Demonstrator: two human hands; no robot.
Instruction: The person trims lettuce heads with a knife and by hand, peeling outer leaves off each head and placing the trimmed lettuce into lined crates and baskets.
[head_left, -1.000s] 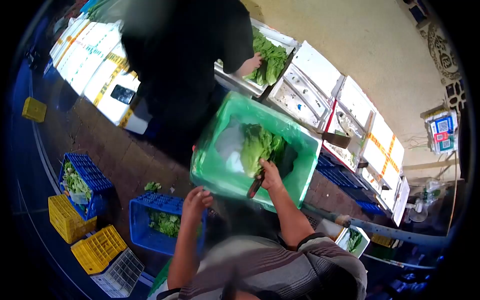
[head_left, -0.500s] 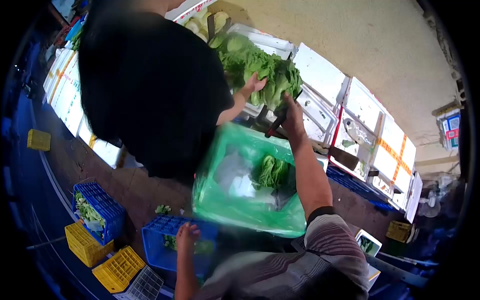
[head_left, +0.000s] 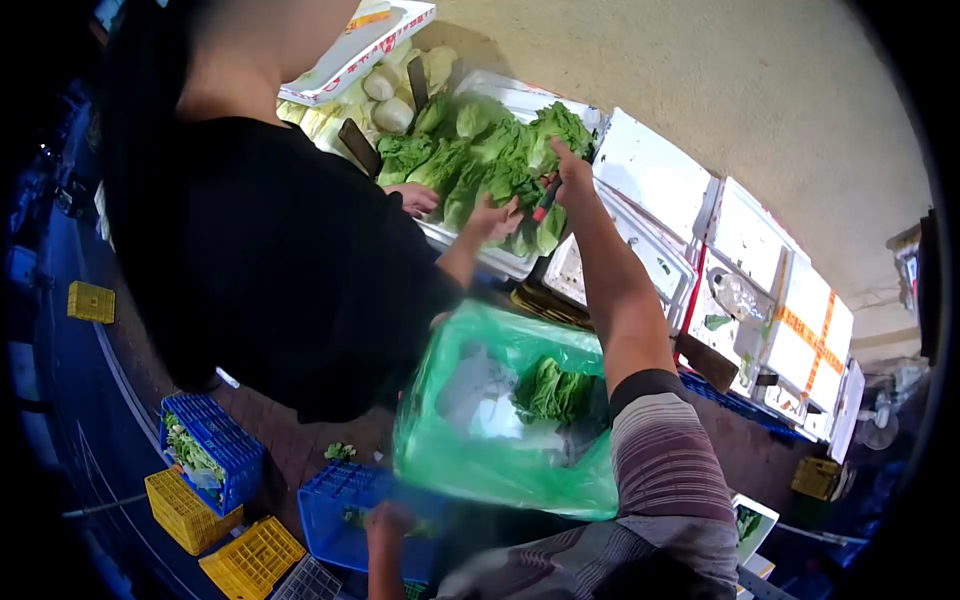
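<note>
My right hand is closed around a knife with a black-and-red handle; its blade is hidden. The hand reaches over a heap of leafy green lettuce in a white foam box, at the heap's right side. Low in the view, my left hand hangs over a blue crate, and its fingers are blurred. Between my arms a box lined with a green plastic bag holds a head of lettuce at its right side.
A co-worker in a black shirt stands at the left, both hands at the lettuce heap. Cabbages lie behind. White foam boxes line the wall on the right. Yellow crates and a blue crate of greens stand lower left.
My right hand has moved up and slightly left with the knife, farther over the lettuce. The co-worker has shifted left, and both their hands now show. My left hand has dropped lower.
</note>
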